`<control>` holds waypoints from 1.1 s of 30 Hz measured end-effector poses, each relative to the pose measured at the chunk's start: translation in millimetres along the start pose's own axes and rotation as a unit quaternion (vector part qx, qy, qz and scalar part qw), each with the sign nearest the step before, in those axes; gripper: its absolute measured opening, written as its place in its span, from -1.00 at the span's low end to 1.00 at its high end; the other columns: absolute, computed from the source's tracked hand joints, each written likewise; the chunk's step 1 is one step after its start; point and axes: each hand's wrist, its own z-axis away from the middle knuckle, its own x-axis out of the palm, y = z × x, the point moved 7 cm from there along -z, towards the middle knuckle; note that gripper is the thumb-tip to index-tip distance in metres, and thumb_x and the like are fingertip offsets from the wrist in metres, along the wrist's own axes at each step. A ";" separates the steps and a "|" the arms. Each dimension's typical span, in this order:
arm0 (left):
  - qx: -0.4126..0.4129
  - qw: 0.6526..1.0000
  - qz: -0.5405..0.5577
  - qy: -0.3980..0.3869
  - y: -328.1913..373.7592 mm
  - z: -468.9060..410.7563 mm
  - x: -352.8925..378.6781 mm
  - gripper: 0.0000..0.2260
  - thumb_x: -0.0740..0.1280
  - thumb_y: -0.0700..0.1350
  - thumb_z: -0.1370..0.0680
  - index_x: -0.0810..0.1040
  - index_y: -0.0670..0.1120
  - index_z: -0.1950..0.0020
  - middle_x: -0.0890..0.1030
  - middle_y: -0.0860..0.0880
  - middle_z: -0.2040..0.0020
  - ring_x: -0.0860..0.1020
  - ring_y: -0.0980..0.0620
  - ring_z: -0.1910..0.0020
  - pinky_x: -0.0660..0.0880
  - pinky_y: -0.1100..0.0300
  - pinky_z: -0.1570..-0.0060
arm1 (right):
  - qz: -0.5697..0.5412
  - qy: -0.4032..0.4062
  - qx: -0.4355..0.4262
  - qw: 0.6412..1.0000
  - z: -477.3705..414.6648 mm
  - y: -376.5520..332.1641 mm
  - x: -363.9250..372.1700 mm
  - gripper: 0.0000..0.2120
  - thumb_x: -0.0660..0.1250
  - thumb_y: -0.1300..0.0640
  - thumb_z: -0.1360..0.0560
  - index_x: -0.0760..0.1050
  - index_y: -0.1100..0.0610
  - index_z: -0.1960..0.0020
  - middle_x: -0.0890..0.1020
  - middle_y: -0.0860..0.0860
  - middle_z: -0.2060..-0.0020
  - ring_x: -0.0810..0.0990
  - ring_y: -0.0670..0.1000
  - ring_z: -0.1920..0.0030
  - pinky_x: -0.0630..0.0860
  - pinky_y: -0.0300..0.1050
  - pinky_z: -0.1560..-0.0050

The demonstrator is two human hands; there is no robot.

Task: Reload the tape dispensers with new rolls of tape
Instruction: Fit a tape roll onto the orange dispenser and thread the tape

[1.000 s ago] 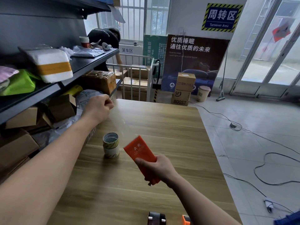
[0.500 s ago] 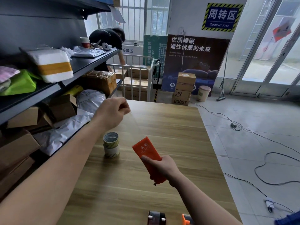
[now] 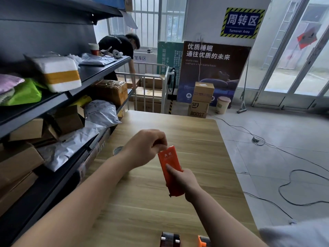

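The fingers of the left hand are curled and pressed together in a pinch at the toothed top edge of the orange dispenser. What they pinch is not visible; it is probably the clear tape end, for seating on the cutter. The right hand grips the dispenser's lower half, thumb on its face, holding it upright above the table to brace against the pull. Behind the left hand a roll stands on the table, mostly hidden. Beyond the wrists, at the table's near edge, lies a second dispenser, likely awaiting reloading.
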 end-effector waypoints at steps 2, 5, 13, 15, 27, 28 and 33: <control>0.012 1.000 -0.004 -0.025 2.8 3.8 10.8 -0.94 0.40 -0.21 -0.49 0.60 -0.06 0.14 0.53 0.14 0.24 0.50 0.17 0.24 0.38 0.41 0.23 | -0.017 0.006 0.004 1.000 -2.0 -1.7 -1.3 -0.56 0.46 -0.10 -0.41 0.55 0.26 -0.03 0.67 0.26 0.10 0.67 0.20 0.20 0.63 -0.01 0.34; 0.029 0.998 -0.002 -0.062 5.4 11.5 27.5 -0.95 0.41 -0.18 -0.47 0.63 -0.03 0.14 0.58 0.11 0.19 0.54 0.10 0.18 0.48 0.23 0.15 | -0.032 0.013 -0.002 0.999 -6.2 -5.4 -2.1 -0.57 0.46 -0.06 -0.42 0.55 0.28 -0.05 0.68 0.28 0.07 0.69 0.23 0.12 0.63 0.13 0.14; 0.040 0.995 -0.038 -0.082 5.2 26.9 53.7 -0.93 0.39 -0.16 -0.48 0.66 0.00 0.12 0.60 0.12 0.11 0.54 0.09 0.13 0.48 0.14 0.08 | -0.125 -0.073 0.041 0.989 -5.3 -14.6 3.4 -0.83 0.23 0.19 -0.53 0.56 0.17 -0.05 0.62 0.11 0.25 0.58 0.06 0.27 0.51 -0.02 0.11; 0.043 0.995 -0.061 -0.069 6.1 29.7 59.3 -0.92 0.37 -0.13 -0.49 0.66 -0.01 0.08 0.62 0.06 0.07 0.55 0.02 0.11 0.46 0.14 0.09 | -0.153 -0.095 0.055 0.982 -4.0 -15.4 6.2 -0.80 0.17 0.19 -0.53 0.56 0.17 -0.03 0.63 0.13 0.25 0.58 0.09 0.24 0.50 0.08 -0.04; 0.076 0.984 -0.146 0.074 -5.2 60.5 86.8 -0.88 0.40 -0.16 -0.35 0.68 0.03 0.19 0.62 0.06 0.25 0.59 0.00 0.27 0.40 0.17 -0.05 | -0.304 -0.179 0.094 0.931 26.8 -19.0 19.2 -0.64 0.01 0.13 -0.50 0.51 0.27 -0.06 0.62 0.22 0.10 0.55 0.19 0.10 0.44 0.10 -0.07; 0.075 0.983 -0.144 0.089 -7.2 64.4 88.7 -0.86 0.41 -0.17 -0.35 0.69 0.04 0.16 0.62 0.07 0.23 0.60 0.02 0.21 0.35 0.15 -0.12 | -0.315 -0.179 0.098 0.927 27.4 -18.0 20.7 -0.63 0.02 0.11 -0.49 0.50 0.28 -0.08 0.60 0.23 0.08 0.55 0.19 0.09 0.44 0.09 -0.09; 0.059 0.973 -0.161 0.152 -9.4 83.0 92.1 -0.89 0.43 -0.16 -0.37 0.65 0.04 0.17 0.62 0.13 0.16 0.51 0.05 -0.08 0.29 0.04 -0.18 | -0.352 -0.179 0.100 0.913 34.6 -16.4 31.7 -0.57 0.09 0.00 -0.46 0.47 0.25 -0.16 0.58 0.22 -0.02 0.54 0.17 -0.02 0.39 0.05 -0.20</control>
